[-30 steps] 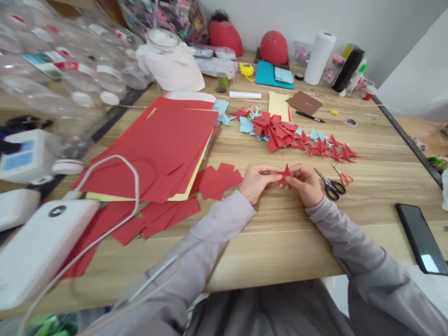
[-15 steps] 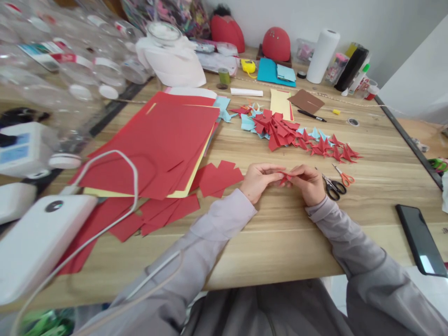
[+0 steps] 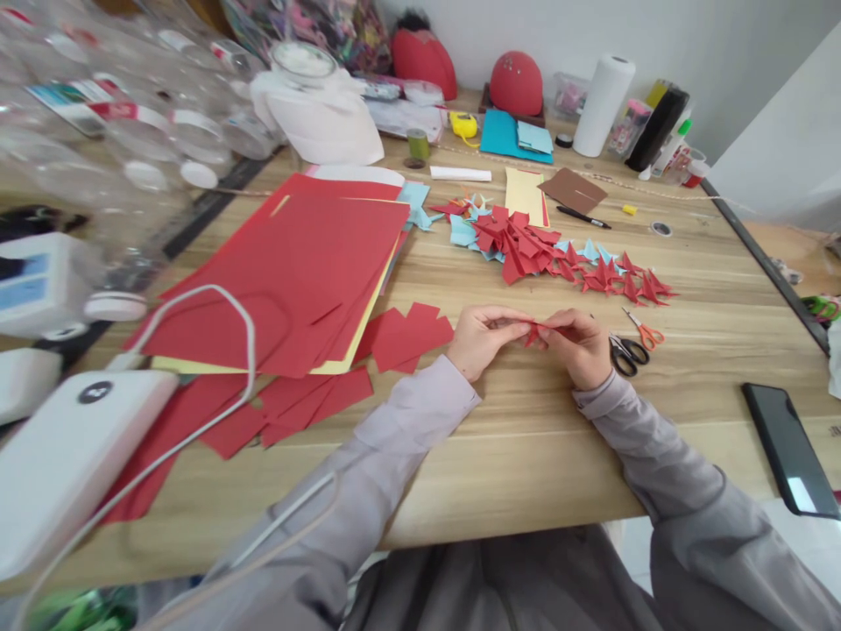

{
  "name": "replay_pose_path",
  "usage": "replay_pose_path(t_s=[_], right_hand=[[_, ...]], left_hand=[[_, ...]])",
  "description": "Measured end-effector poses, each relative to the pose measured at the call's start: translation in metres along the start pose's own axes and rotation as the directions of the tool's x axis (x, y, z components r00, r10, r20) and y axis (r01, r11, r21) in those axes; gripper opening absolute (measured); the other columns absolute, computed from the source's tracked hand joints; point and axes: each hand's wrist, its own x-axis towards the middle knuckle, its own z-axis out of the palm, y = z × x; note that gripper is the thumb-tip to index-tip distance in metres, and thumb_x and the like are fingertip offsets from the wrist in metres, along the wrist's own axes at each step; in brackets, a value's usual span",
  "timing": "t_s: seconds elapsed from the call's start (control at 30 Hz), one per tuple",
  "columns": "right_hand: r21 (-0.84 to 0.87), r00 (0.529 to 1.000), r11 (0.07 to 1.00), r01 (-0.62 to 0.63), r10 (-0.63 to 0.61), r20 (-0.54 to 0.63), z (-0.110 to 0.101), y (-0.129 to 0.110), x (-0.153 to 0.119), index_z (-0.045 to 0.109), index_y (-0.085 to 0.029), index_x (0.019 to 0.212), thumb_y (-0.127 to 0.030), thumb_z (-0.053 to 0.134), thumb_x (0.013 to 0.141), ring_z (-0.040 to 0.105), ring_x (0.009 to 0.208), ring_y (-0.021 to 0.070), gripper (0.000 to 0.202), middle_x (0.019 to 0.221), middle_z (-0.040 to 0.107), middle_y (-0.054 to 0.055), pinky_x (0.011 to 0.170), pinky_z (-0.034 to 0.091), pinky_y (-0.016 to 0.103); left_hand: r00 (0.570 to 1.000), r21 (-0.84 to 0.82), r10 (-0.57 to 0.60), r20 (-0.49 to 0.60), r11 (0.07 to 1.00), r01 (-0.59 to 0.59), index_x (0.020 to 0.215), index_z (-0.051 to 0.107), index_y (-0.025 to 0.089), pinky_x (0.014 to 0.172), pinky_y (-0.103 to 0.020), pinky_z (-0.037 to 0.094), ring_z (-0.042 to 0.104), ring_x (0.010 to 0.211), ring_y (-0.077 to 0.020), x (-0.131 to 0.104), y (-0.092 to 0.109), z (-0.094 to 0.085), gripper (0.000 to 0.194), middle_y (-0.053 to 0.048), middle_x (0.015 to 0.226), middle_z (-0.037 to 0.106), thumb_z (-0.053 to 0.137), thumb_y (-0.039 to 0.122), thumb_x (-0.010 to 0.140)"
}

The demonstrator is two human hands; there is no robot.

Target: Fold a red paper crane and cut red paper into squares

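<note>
A small folded piece of red paper (image 3: 533,332) is pinched between both hands above the wooden table. My left hand (image 3: 484,337) grips its left side with thumb and fingers closed. From the right, my right hand (image 3: 578,344) pinches the other side, and its fingers partly hide the paper. Black-handled scissors (image 3: 629,353) and orange-handled scissors (image 3: 649,335) lie just right of my right hand. Beyond the hands is a heap of folded red paper pieces (image 3: 519,245), with a few light blue ones among them. Cut red paper pieces (image 3: 411,337) lie left of my left hand.
Large red sheets (image 3: 315,263) are stacked at the left, near a white power bank (image 3: 85,456) with a cable. Plastic bottles (image 3: 137,131) crowd the far left. A phone (image 3: 788,451) lies at the right edge. A black pen (image 3: 583,217) is behind the heap.
Both hands stay nearly in place, still pinching the red paper, whose visible part has changed shape slightly between the fingertips. The camera view has shifted very slightly.
</note>
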Motion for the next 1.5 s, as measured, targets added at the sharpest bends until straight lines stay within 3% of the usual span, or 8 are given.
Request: replay_pose_path(t_s=[0.17,0.37,0.5,0.67,0.77,0.87,1.0,1.5], right_hand=[[0.020,0.999,0.999,0.037,-0.037,0.010,0.001,-0.004,0.000,0.063,-0.021,0.066,-0.037,0.075,0.068,0.058,0.051,0.0122,0.020,0.064,0.061,-0.001,0.049,0.049,0.029],[-0.023,0.990,0.991,0.131,-0.130,0.063,0.000,-0.006,-0.003,0.065,-0.022,0.068,-0.029,0.070,0.075,0.057,0.054,0.0131,0.011,0.061,0.061,0.000,0.052,0.048,0.029],[-0.134,0.975,0.970,0.205,-0.191,0.110,-0.005,-0.004,-0.003,0.066,-0.022,0.069,-0.027,0.066,0.078,0.059,0.058,0.0152,0.010,0.062,0.063,0.001,0.058,0.049,0.032],[-0.235,0.959,0.935,0.266,-0.232,0.161,-0.007,-0.003,-0.001,0.067,-0.022,0.069,-0.026,0.064,0.079,0.062,0.063,0.0171,0.010,0.065,0.066,0.003,0.064,0.052,0.034],[-0.247,0.976,0.945,0.213,-0.195,0.096,-0.007,-0.002,-0.002,0.068,-0.022,0.076,-0.026,0.067,0.077,0.064,0.064,0.0164,0.004,0.071,0.068,0.003,0.062,0.054,0.032],[-0.239,0.989,0.960,0.145,-0.139,0.042,-0.007,-0.001,-0.002,0.068,-0.020,0.079,-0.032,0.072,0.073,0.066,0.065,0.0162,0.014,0.074,0.070,0.004,0.060,0.056,0.030],[-0.232,0.993,0.965,0.120,-0.116,0.032,-0.008,0.000,-0.001,0.069,-0.018,0.076,-0.035,0.074,0.071,0.068,0.063,0.0160,0.019,0.070,0.071,0.004,0.058,0.058,0.029],[-0.138,0.998,0.990,0.004,0.005,0.060,-0.009,0.001,-0.001,0.071,-0.017,0.074,-0.032,0.078,0.067,0.068,0.057,0.0168,0.019,0.066,0.071,0.004,0.057,0.057,0.030]], left_hand=[[0.999,0.008,0.016,0.029,1.000,-0.016,0.072,0.075,0.018,0.066,-0.032,0.055,0.067,0.065,-0.0178,-0.001,-0.002,0.000,0.016,-0.005,0.072,0.073,0.079,0.026,0.058],[0.998,-0.113,-0.057,0.022,0.992,0.059,0.061,0.073,0.019,0.065,-0.030,0.052,0.065,0.062,-0.0166,0.001,-0.005,-0.001,0.011,-0.004,0.064,0.071,0.079,0.020,0.052],[0.996,-0.149,-0.073,0.051,0.986,0.079,0.069,0.075,0.020,0.066,-0.029,0.051,0.065,0.065,-0.0158,0.001,-0.004,-0.001,0.013,-0.004,0.069,0.072,0.077,0.028,0.060],[0.992,-0.010,-0.068,0.108,0.998,0.070,0.069,0.075,0.018,0.068,-0.029,0.052,0.066,0.067,-0.0167,0.002,0.000,-0.003,0.022,-0.006,0.073,0.074,0.083,0.031,0.052],[0.990,0.038,-0.050,0.129,0.998,0.046,0.070,0.076,0.018,0.068,-0.030,0.053,0.066,0.069,-0.0177,0.002,0.003,-0.005,0.026,-0.007,0.075,0.074,0.085,0.032,0.050],[0.990,0.097,-0.002,0.138,0.995,-0.012,0.073,0.076,0.017,0.065,-0.028,0.052,0.065,0.068,-0.0166,0.002,0.005,-0.006,0.027,-0.007,0.074,0.073,0.084,0.032,0.052],[0.991,0.155,0.043,0.127,0.986,-0.063,0.074,0.076,0.016,0.064,-0.027,0.052,0.065,0.068,-0.0161,0.002,0.003,-0.008,0.028,-0.007,0.075,0.073,0.084,0.032,0.051],[0.984,0.219,0.036,0.173,0.973,-0.075,0.071,0.075,0.015,0.061,-0.027,0.053,0.066,0.064,-0.0158,0.004,0.005,-0.012,0.020,-0.007,0.072,0.073,0.079,0.030,0.059]])
